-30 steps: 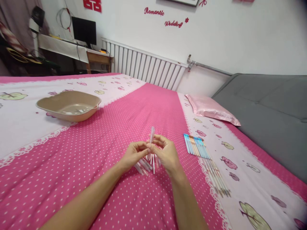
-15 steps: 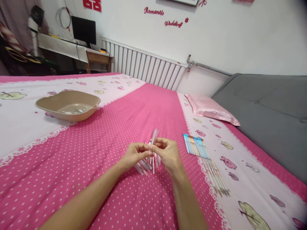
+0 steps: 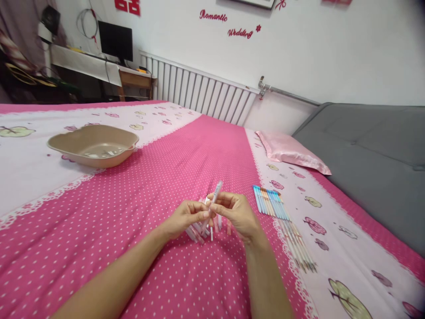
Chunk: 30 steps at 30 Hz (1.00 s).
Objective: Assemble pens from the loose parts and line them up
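Note:
Over the pink dotted bedspread, my left hand and my right hand meet in a pinch on one slim clear pen. The pen tilts up and to the right between the fingertips. Just below the hands lies a small heap of loose pen parts. A row of finished pens with blue and orange caps lies side by side to the right of my right hand.
A beige plastic basin with a few small bits inside stands at the back left. A pink satin pillow lies at the back right, beside a grey sofa. A white radiator runs along the wall.
The pen in my fingers has tipped from nearly upright toward the right. My right hand has shifted a little to the right; the left has stayed put.

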Motion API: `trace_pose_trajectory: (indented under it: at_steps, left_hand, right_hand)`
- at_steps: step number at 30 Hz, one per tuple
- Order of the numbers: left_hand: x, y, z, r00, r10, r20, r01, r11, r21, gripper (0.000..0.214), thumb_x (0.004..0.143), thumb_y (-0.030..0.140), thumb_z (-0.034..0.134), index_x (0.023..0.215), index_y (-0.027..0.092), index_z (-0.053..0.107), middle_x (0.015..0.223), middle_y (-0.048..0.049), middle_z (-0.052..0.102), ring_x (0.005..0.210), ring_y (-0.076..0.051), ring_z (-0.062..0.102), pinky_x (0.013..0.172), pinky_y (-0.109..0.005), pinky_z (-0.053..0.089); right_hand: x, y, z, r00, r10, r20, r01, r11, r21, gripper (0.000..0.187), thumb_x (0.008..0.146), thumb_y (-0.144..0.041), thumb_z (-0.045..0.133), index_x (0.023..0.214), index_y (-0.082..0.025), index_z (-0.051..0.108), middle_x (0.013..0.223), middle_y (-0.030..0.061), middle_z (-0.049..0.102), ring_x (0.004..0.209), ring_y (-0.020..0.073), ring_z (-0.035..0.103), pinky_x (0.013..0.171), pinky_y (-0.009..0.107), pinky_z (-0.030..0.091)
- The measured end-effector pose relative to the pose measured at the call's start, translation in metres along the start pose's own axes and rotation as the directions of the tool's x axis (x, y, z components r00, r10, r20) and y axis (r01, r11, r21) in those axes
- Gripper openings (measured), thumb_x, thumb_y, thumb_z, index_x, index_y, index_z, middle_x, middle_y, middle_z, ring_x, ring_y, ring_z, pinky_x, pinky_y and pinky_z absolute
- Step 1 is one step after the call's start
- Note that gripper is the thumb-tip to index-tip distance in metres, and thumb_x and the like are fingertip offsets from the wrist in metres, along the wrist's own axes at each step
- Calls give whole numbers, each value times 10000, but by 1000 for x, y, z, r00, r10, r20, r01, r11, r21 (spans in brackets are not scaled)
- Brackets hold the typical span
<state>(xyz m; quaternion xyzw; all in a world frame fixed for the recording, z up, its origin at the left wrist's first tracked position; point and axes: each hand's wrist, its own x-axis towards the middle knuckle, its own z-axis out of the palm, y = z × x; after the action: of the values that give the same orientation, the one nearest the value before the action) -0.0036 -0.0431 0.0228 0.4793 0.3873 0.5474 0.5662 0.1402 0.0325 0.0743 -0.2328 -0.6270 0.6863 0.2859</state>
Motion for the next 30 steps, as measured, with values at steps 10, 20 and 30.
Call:
trace_pose_trajectory:
  at_steps: [10, 20, 30]
  left_hand:
    - [2, -4, 0, 993, 42, -108, -46, 998, -35, 263, 656, 337, 743, 744, 111, 640, 632, -33, 658, 540, -119, 602, 529, -217, 470]
    - [6, 3, -3, 937, 123, -326, -163, 982, -98, 231, 736, 344, 674, 843, 139, 669, 686, -24, 651, 621, -106, 595, 619, -217, 477]
    - [14, 2, -10, 848, 168, -502, -290, 941, -174, 266, 701, 355, 697, 891, 169, 703, 848, -28, 669, 764, -104, 598, 768, -216, 481]
  right_hand:
    - [3, 7, 6, 995, -69, -70, 54, 980, -192, 257, 575, -311, 772, 727, -159, 632, 639, 3, 620, 583, 126, 581, 555, 244, 458]
    - [3, 4, 10, 994, -53, -96, 29, 970, -240, 394, 641, -309, 719, 1005, -194, 623, 1057, 90, 643, 951, 202, 612, 832, 356, 482]
    - [12, 28, 9, 995, 48, -85, -78, 915, -396, 248, 771, -323, 563, 882, -123, 656, 720, 57, 677, 668, 148, 636, 679, 291, 483]
